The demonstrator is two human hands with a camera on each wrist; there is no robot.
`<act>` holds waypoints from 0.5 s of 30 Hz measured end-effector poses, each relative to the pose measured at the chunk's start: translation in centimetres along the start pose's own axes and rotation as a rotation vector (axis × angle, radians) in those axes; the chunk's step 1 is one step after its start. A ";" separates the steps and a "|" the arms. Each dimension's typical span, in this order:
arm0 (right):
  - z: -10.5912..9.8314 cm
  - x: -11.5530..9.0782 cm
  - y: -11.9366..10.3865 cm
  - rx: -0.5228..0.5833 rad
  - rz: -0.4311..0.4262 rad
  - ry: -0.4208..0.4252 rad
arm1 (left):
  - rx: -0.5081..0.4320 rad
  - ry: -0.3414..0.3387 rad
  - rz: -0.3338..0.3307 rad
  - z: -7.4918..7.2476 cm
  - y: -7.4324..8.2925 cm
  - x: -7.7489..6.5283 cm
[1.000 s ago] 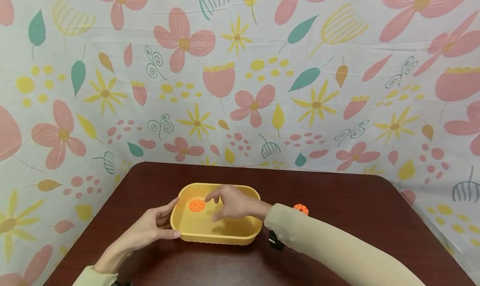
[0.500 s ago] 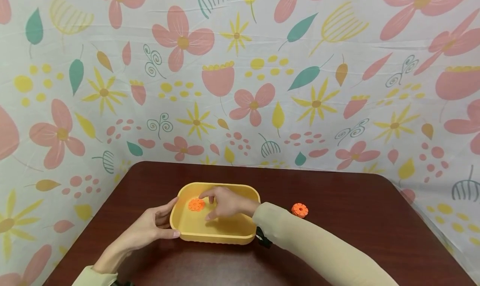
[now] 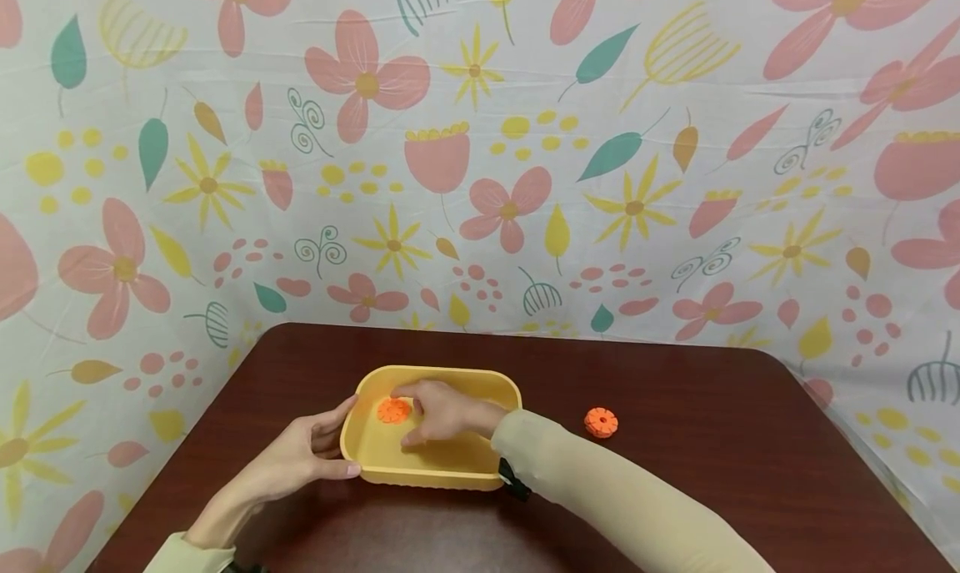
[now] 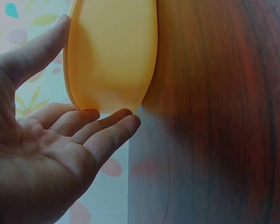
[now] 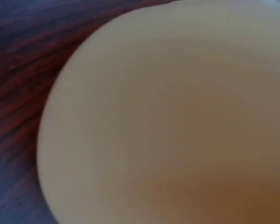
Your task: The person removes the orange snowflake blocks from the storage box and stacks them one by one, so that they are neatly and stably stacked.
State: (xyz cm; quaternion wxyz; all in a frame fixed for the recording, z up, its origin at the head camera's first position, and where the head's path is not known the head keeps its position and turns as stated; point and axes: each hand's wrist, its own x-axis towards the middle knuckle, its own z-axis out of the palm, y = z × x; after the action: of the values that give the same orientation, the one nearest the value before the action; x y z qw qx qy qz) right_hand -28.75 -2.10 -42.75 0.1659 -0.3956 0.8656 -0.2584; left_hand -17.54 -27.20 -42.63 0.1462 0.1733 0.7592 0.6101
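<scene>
My left hand [image 3: 303, 452] holds the left end of a yellow rectangular tub [image 3: 431, 479], thumb at the near corner and fingers along the end wall. The left wrist view shows the same grip, fingertips against the wall of the tub [image 4: 114, 56]. Inside lies an orange notched disc [image 3: 393, 411], flat near the left end. Over the tub floor my right hand [image 3: 442, 412] reaches in from the right. Its index finger is by the disc's upper edge, thumb held apart; contact cannot be told. In the right wrist view only the tub [image 5: 154, 116] shows, blurred.
Another orange notched disc [image 3: 602, 422], apparently stacked on one or more others, lies on the dark red-brown table [image 3: 675, 406] right of the tub. A flower-patterned cloth [image 3: 480, 223] hangs behind and beside the table.
My right hand has moved left, deeper into the tub and closer to the disc there. Its sleeve now uncovers the orange stack on the right. The left hand keeps its hold.
</scene>
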 end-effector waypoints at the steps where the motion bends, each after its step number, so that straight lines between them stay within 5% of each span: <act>1: 0.0 0.0 -0.1 -0.010 0.005 0.000 | 0.000 0.000 0.001 0.0 0.0 0.0; 15: 0.7 0.6 -0.6 -0.112 0.097 -0.016 | 0.007 0.005 0.010 0.1 -0.1 0.0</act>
State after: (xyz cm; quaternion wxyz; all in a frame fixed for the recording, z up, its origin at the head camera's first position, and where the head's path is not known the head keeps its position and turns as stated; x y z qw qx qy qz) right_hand -28.42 -3.06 -43.00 0.1628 -0.3641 0.8954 -0.1980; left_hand -17.52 -27.16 -42.71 0.1405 0.1761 0.7608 0.6087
